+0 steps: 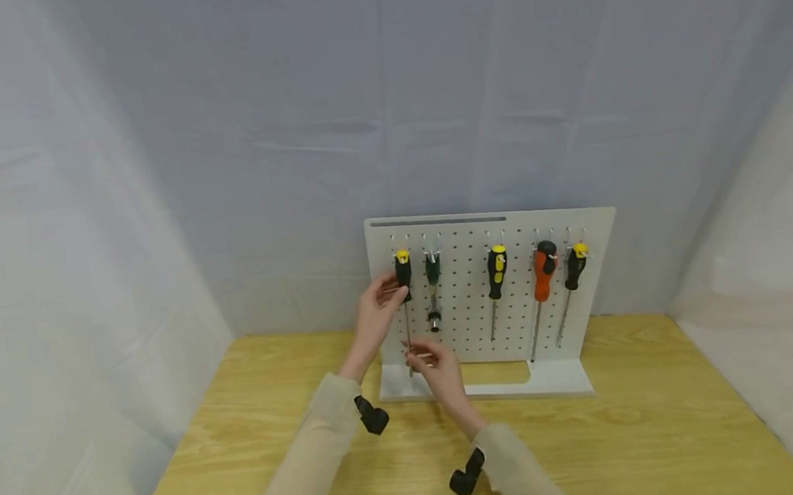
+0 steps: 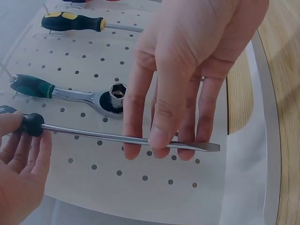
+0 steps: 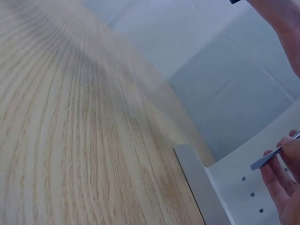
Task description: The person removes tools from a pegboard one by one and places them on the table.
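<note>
A flathead screwdriver (image 1: 403,268) with a black and yellow handle is at the left end of the white pegboard (image 1: 468,334), its shaft pointing down. My left hand (image 1: 373,310) holds it at the handle, as the left wrist view also shows. Lower down, the thumb and fingers of my right hand (image 1: 442,368) pinch the steel shaft (image 2: 84,133) near the flat tip. In the right wrist view the blade (image 3: 261,162) sticks out past the fingertips. Just right of it hangs a green-handled ratchet wrench (image 1: 432,269) with a socket on its head.
Farther right on the pegboard hang a yellow-and-black screwdriver (image 1: 498,271), a red-and-black one (image 1: 543,272) and another black one with a yellow top (image 1: 576,266). The board's base stands on a wooden table (image 1: 296,385). Pale curtains (image 1: 281,171) surround it.
</note>
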`<state>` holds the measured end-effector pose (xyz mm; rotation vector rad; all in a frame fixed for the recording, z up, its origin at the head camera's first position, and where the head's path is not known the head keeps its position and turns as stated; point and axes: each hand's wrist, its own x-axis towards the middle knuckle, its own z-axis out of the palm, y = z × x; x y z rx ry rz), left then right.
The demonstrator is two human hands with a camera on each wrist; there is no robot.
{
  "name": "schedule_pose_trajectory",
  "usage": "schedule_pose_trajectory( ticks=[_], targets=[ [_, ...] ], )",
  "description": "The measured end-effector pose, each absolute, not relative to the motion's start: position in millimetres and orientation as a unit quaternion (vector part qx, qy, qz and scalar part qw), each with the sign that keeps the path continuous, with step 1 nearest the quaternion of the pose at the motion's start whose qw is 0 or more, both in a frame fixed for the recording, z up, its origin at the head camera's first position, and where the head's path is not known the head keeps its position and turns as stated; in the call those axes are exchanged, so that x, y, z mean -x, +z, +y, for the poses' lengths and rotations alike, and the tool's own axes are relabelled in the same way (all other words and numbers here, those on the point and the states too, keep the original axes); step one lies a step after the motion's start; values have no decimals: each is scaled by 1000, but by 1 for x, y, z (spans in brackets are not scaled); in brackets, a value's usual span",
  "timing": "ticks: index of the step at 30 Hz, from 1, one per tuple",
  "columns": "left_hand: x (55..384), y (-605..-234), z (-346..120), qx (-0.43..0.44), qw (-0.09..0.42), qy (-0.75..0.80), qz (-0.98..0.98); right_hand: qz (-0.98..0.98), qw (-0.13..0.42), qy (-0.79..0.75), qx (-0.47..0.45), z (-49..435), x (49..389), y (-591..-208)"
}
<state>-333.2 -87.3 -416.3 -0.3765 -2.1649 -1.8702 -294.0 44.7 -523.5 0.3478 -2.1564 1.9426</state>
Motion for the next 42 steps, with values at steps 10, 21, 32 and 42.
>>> schedule_pose_trajectory(
  ticks=[10, 21, 32, 42],
  targets=[
    [326, -413, -85, 128, 142, -659, -728, -734, 106, 661, -119, 46, 282, -514],
    [316, -408, -86, 110, 107, -679, -718, -725, 93, 672, -118, 47, 277, -521],
    [309, -400, -90, 97, 78, -689, -714, -717, 78, 681, -122, 48, 248, -494],
    [298, -393, -90, 100, 64, -691, -713, -710, 72, 691, -114, 49, 229, -478]
  ],
)
